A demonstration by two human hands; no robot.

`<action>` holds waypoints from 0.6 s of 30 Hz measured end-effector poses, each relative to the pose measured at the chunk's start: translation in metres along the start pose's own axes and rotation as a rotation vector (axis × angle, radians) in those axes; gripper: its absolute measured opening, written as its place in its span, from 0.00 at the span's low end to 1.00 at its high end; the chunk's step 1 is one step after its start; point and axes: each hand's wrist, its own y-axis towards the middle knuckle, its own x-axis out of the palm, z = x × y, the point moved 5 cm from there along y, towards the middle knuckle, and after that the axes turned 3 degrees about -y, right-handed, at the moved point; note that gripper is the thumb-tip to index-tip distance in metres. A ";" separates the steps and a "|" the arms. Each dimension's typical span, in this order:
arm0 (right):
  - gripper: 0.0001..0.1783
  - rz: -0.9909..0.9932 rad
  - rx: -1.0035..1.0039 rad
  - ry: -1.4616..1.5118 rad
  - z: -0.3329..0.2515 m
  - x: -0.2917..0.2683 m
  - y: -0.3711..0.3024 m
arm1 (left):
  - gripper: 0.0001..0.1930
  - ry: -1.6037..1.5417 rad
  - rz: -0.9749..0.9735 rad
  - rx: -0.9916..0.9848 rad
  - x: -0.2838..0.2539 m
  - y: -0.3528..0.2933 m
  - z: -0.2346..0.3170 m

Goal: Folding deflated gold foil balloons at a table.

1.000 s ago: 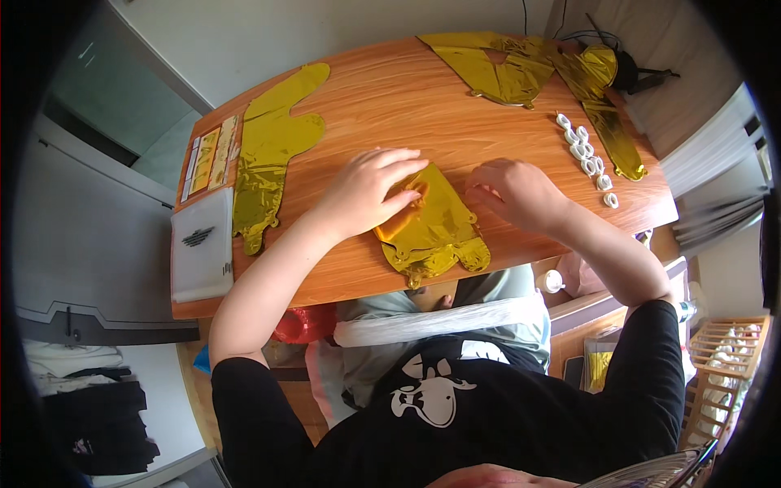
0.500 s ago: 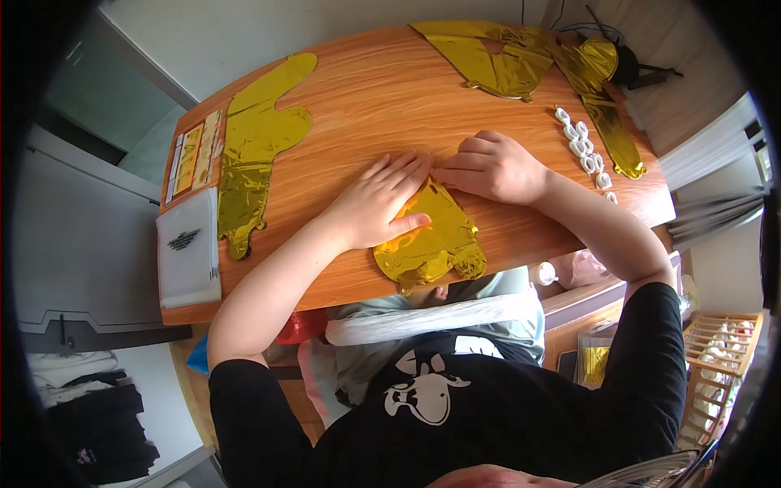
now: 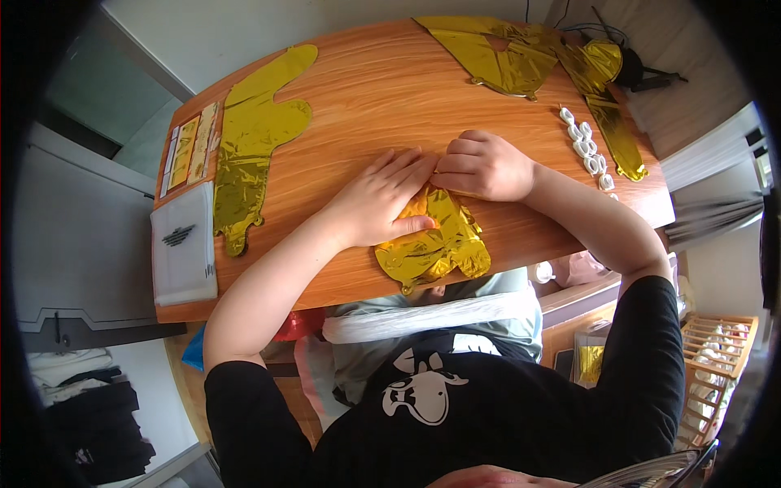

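A crinkled gold foil balloon [image 3: 443, 241], flat and partly folded, lies at the table's near edge. My left hand [image 3: 385, 198] is spread over its upper left part, fingers stretched out and thumb resting on the foil. At the balloon's far tip, my right hand [image 3: 483, 168] is closed in a pinch on its edge; the fingertips are partly hidden. The two hands almost touch there. Another flat gold foil balloon [image 3: 253, 148] lies on the left, and more gold foil balloons [image 3: 511, 68] lie at the far right.
Small white coils [image 3: 587, 147] form a column on the table's right side. A clear plastic bag [image 3: 185, 244] with thin dark sticks and a flat printed pack [image 3: 189, 150] lie along the left edge. A long white plastic bundle [image 3: 431, 317] rests across my lap.
My right hand has shifted slightly left, closer to my left hand. The foil between and below my hands has become more wrinkled and raised. My left hand stays nearly in place.
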 end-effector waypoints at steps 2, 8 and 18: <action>0.18 -0.018 0.039 0.051 -0.001 0.000 0.002 | 0.49 -0.003 -0.003 0.005 0.000 0.000 -0.001; 0.16 -0.029 0.099 0.090 -0.004 0.001 0.001 | 0.49 -0.007 0.003 -0.008 0.000 0.000 -0.001; 0.14 -0.009 0.190 0.233 -0.002 0.002 -0.001 | 0.51 -0.012 -0.007 -0.020 0.003 -0.001 -0.003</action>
